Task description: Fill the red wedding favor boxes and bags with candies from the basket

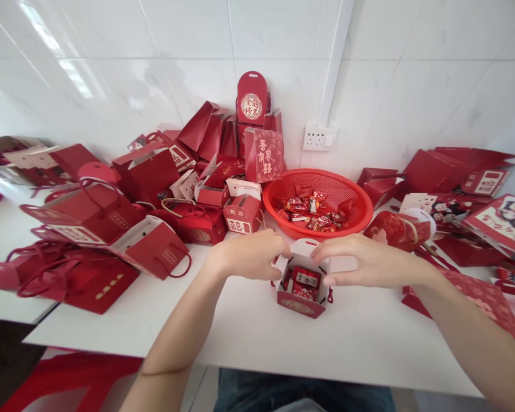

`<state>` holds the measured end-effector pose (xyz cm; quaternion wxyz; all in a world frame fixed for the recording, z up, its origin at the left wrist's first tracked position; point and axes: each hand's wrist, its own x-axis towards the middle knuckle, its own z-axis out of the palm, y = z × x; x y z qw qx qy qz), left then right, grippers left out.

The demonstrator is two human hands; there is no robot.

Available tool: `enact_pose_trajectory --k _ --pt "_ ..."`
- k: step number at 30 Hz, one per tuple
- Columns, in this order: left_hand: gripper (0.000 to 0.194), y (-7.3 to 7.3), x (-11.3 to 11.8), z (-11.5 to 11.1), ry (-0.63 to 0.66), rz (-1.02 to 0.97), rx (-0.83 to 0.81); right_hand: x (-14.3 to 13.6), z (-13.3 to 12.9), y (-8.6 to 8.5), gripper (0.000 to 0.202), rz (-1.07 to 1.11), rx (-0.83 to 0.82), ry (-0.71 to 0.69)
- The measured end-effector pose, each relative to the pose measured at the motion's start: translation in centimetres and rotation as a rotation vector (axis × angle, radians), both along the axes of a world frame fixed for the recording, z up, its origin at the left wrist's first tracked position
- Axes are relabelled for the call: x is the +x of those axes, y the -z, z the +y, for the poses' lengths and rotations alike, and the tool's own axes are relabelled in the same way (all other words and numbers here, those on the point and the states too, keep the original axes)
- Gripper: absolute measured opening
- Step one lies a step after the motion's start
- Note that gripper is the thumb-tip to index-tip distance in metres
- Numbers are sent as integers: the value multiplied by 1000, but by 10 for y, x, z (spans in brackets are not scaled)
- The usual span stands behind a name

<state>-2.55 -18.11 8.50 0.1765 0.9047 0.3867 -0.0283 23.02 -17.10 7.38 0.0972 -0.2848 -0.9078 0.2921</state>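
A small red gift box [300, 304] stands on the white table in front of me, its top open and its white inside showing. Red-wrapped sweets [305, 279] lie in it. My left hand [255, 254] is closed at the box's left side flap, fingers bent over its edge; the fingertips are partly hidden. On the other side, the thumb and fingers of my right hand [356, 260] close around the right white flap. Behind the box sits a red plastic basket [352, 186] of wrapped sweets.
Several red gift boxes [148, 246] are heaped on the left and behind. More boxes [438, 171] and printed bags crowd the right. A wall socket [320, 138] is above the basket. The front edge of the table [257, 357] runs close to my lap; a red stool [68, 377] stands below left.
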Motion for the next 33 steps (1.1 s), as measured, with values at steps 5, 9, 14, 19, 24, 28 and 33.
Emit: enact_pose_trajectory --k 5,9,14,19,24,28,33 --pt "31 -3 4 0 25 -20 -24 28 -22 51 48 375 43 401" --pt "40 -4 9 -3 113 -158 -49 16 -29 95 47 556 -59 612" --pt "49 -5 14 -5 104 -91 -140 -4 -25 118 52 603 -158 609" --pt "27 0 20 0 20 4 -130 -10 -27 127 49 732 -90 561" --pt "31 11 23 6 -153 144 -4 -8 -32 138 31 782 95 540" --pt "43 18 23 8 -245 176 80 -7 -37 138 16 801 133 469" --pt "21 21 26 19 -9 -3 -144 -7 -38 133 21 788 131 533"
